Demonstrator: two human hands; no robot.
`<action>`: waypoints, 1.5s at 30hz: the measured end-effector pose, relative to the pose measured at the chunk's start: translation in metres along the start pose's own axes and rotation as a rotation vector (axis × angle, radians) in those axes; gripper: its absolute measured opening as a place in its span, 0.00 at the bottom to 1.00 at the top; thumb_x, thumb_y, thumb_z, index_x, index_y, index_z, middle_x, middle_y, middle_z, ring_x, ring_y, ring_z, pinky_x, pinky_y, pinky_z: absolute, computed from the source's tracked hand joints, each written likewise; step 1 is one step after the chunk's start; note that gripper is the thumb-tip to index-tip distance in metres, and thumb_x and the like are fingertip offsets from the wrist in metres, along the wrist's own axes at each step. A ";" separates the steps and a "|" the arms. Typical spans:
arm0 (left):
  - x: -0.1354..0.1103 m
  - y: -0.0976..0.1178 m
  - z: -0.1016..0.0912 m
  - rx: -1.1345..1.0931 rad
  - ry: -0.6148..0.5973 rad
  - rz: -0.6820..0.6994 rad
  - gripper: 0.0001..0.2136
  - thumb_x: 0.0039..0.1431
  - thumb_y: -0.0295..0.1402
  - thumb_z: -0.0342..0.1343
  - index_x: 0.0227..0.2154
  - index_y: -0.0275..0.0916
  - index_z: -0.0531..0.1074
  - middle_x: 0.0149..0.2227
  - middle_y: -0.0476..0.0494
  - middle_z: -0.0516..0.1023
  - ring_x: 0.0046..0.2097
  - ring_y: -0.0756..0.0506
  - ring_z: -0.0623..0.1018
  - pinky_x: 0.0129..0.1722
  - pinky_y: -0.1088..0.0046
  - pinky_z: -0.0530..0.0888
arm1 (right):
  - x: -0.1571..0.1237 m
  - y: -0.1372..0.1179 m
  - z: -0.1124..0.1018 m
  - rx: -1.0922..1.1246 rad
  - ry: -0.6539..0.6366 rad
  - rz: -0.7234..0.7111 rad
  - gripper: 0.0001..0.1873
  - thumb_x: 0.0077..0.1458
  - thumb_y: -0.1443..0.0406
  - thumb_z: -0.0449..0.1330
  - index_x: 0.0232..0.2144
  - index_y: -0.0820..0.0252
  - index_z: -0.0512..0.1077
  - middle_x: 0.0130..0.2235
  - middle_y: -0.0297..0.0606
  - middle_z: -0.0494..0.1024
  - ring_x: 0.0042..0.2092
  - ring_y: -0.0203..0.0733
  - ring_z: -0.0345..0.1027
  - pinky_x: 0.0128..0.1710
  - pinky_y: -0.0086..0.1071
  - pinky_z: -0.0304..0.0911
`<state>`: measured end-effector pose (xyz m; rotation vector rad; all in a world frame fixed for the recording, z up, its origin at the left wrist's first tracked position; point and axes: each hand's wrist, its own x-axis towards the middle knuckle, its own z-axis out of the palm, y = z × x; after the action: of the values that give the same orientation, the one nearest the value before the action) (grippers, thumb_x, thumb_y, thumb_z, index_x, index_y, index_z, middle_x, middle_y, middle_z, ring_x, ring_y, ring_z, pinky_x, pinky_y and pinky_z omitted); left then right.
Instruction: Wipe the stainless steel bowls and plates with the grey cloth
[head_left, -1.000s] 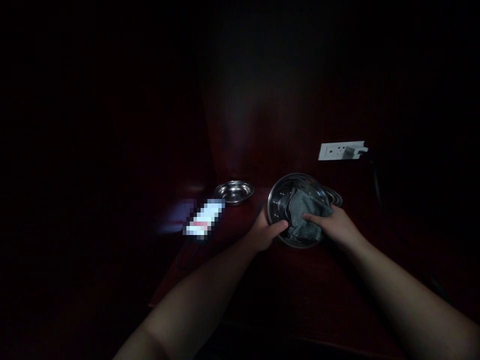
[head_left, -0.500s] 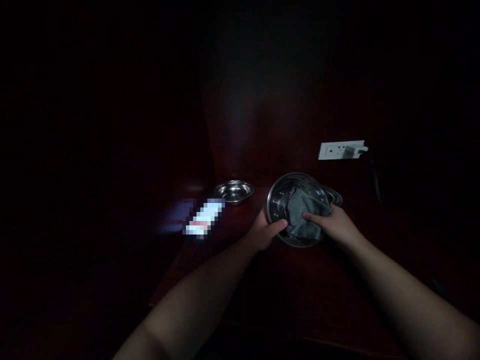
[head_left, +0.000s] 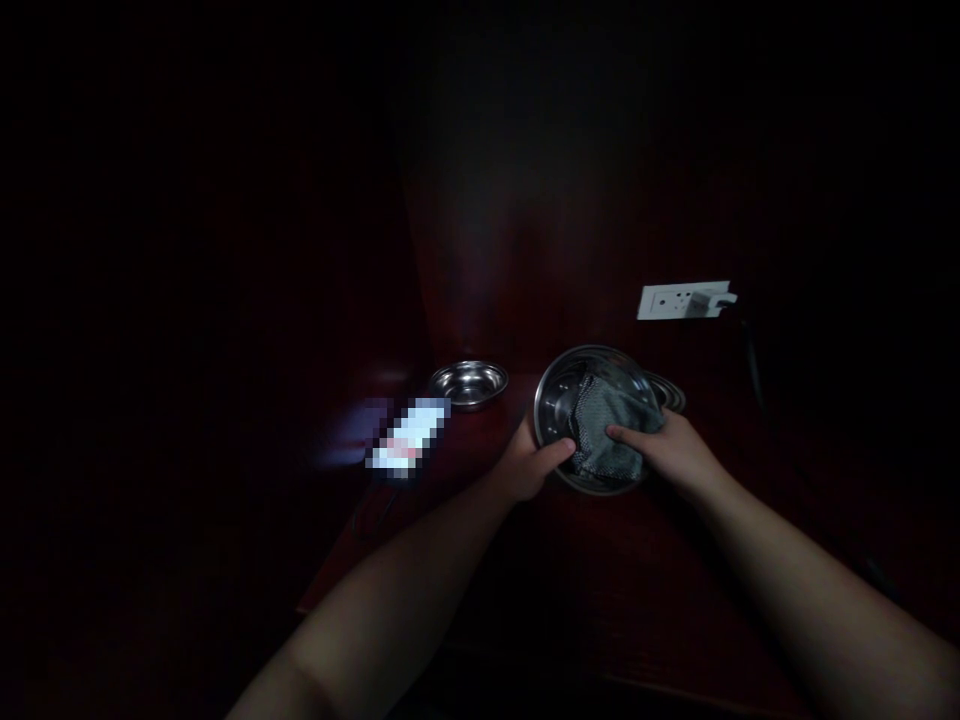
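Note:
My left hand [head_left: 534, 463] grips the near left rim of a steel bowl [head_left: 556, 400], thumb hooked over the edge, holding it tilted toward me on a dark red table. Inside the bowl lies a grey cloth [head_left: 609, 430]. My right hand [head_left: 670, 450] presses this cloth against the bowl's inner wall, fingers closed on it. The room is very dark.
A smaller steel bowl [head_left: 469, 384] stands to the left at the back. A lit phone [head_left: 407, 437] lies left of my left hand, with a cable below it. Another steel dish rim [head_left: 671, 392] shows behind the bowl. A white wall socket [head_left: 684, 300] has a plug and dark cord.

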<state>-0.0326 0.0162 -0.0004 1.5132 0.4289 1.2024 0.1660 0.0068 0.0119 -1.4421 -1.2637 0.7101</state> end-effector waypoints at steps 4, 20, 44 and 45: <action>0.000 0.001 0.000 -0.005 -0.018 0.012 0.28 0.47 0.36 0.58 0.52 0.40 0.59 0.50 0.39 0.68 0.51 0.39 0.68 0.49 0.58 0.65 | 0.002 0.004 0.000 0.001 0.006 -0.034 0.26 0.34 0.58 0.66 0.39 0.62 0.71 0.39 0.43 0.78 0.39 0.50 0.73 0.40 0.43 0.68; 0.000 0.000 0.000 0.006 0.003 0.001 0.29 0.46 0.37 0.59 0.52 0.39 0.59 0.50 0.38 0.69 0.51 0.39 0.69 0.49 0.59 0.66 | 0.000 0.000 0.000 0.001 0.004 -0.028 0.25 0.35 0.59 0.66 0.39 0.62 0.71 0.39 0.43 0.78 0.40 0.50 0.72 0.41 0.43 0.67; 0.001 0.000 0.000 0.003 0.013 0.027 0.28 0.46 0.37 0.58 0.52 0.39 0.60 0.50 0.39 0.69 0.51 0.39 0.68 0.50 0.57 0.65 | -0.001 -0.003 0.000 0.017 -0.013 -0.050 0.26 0.35 0.59 0.66 0.39 0.63 0.71 0.39 0.44 0.78 0.40 0.50 0.72 0.42 0.43 0.67; 0.001 0.000 0.000 0.005 0.014 0.023 0.29 0.46 0.37 0.58 0.52 0.39 0.60 0.50 0.38 0.69 0.52 0.39 0.68 0.50 0.57 0.65 | -0.001 -0.002 0.000 0.021 -0.012 -0.052 0.26 0.34 0.58 0.66 0.39 0.63 0.71 0.39 0.43 0.78 0.40 0.49 0.72 0.41 0.43 0.67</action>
<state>-0.0318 0.0168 -0.0003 1.5181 0.4252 1.2317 0.1651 0.0057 0.0137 -1.3851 -1.2953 0.6959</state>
